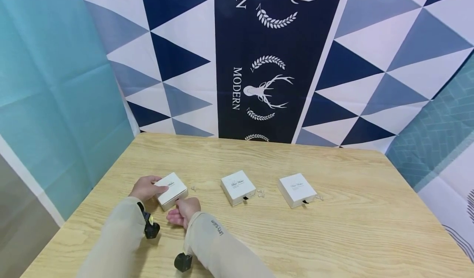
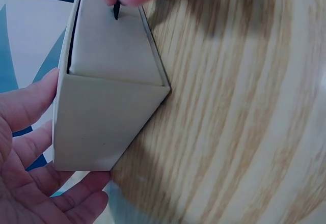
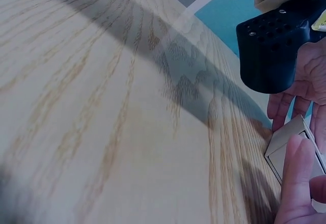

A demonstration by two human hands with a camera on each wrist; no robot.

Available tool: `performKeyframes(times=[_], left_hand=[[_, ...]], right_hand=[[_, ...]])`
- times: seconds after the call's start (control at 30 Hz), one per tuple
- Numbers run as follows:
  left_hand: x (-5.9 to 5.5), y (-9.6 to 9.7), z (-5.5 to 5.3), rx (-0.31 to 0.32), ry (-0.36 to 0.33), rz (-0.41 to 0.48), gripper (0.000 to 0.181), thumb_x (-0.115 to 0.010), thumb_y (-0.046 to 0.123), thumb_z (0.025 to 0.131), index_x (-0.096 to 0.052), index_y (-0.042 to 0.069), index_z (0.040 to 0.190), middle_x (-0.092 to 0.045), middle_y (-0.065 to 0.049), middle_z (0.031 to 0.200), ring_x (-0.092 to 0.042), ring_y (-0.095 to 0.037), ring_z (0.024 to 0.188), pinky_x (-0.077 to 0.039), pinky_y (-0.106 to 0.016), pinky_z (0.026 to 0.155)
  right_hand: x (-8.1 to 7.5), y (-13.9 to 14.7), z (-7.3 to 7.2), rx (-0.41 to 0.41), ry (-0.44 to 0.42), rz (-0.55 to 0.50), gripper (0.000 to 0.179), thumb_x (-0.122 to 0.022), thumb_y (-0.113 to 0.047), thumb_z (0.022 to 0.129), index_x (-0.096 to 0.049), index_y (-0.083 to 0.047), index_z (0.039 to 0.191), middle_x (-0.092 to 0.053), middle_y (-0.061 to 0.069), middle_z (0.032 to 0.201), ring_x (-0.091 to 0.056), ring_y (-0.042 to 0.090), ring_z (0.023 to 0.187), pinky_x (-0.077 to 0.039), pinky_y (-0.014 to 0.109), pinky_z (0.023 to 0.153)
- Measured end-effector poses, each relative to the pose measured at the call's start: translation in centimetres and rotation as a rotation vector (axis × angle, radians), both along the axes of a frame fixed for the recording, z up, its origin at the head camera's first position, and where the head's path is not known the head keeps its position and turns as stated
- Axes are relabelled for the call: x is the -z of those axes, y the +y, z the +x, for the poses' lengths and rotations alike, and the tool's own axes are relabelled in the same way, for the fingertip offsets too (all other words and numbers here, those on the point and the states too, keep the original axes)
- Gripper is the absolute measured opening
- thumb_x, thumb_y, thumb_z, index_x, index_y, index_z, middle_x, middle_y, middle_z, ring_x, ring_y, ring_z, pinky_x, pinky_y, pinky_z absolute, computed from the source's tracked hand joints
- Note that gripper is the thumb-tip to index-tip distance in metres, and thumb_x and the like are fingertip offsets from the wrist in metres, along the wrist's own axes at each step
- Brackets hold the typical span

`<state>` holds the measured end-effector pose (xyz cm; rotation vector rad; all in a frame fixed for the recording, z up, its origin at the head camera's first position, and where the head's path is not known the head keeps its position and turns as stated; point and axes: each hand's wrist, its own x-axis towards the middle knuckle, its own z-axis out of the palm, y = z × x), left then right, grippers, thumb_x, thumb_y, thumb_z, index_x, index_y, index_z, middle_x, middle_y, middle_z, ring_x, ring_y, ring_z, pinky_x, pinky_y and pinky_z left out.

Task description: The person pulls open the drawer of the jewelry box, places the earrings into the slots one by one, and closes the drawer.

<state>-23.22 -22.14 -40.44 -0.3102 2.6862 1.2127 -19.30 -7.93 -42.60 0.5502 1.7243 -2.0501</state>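
At the left of the table sits a small white drawer-style gift box (image 1: 173,187) with dark script on its lid. My left hand (image 1: 145,188) grips it from the left, thumb over the top and fingers along the side. At the box's front end, my right hand (image 1: 188,210) pinches a black pull tab (image 2: 116,12) between thumb and finger. In the left wrist view the drawer front (image 2: 114,51) lies about level with the sleeve's edge. Whatever the box holds is hidden. Close to its right side lie tiny pale pieces (image 1: 194,188), too small to identify.
Two similar white boxes, a middle one (image 1: 238,187) and a right one (image 1: 297,189), stand on the wooden table (image 1: 352,228), black tabs facing front. Tiny pale pieces lie beside the middle box (image 1: 261,193) and the right box (image 1: 319,197). Patterned cloth (image 1: 189,64) hangs behind.
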Motion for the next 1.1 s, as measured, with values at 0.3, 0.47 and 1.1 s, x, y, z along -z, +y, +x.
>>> performKeyframes(times=[0.3,0.47,1.1], left_hand=[[-0.3,-0.1,-0.6,0.038,-0.005,-0.055,0.054,-0.067,0.016,0.088,-0.046,-0.014,0.129,-0.047,-0.034,0.128,-0.048,-0.045,0.114,-0.037,-0.053,0.097],[-0.4,-0.2,-0.6,0.052,0.006,-0.038,0.053,-0.066,0.015,0.089,-0.046,-0.014,0.129,-0.046,-0.035,0.13,-0.046,-0.046,0.116,-0.036,-0.053,0.098],[-0.7,0.2,0.0,0.058,-0.007,-0.043,0.053,-0.065,0.015,0.09,-0.046,-0.015,0.128,-0.047,-0.035,0.128,-0.047,-0.046,0.114,-0.036,-0.054,0.098]], right_hand=[[-0.2,0.2,-0.3,-0.003,0.002,0.045,0.011,-0.053,-0.001,0.093,-0.057,0.009,0.095,-0.065,0.012,0.063,-0.056,0.012,0.043,-0.051,0.023,0.047],[0.1,0.5,-0.4,-0.01,0.014,0.058,0.017,-0.053,-0.001,0.092,-0.054,0.012,0.103,-0.065,0.014,0.064,-0.055,0.011,0.041,-0.051,0.022,0.046],[-0.1,1.6,0.6,-0.065,0.014,0.099,0.01,-0.052,-0.001,0.093,-0.053,0.003,0.083,-0.058,0.007,0.057,-0.052,0.009,0.04,-0.05,0.021,0.047]])
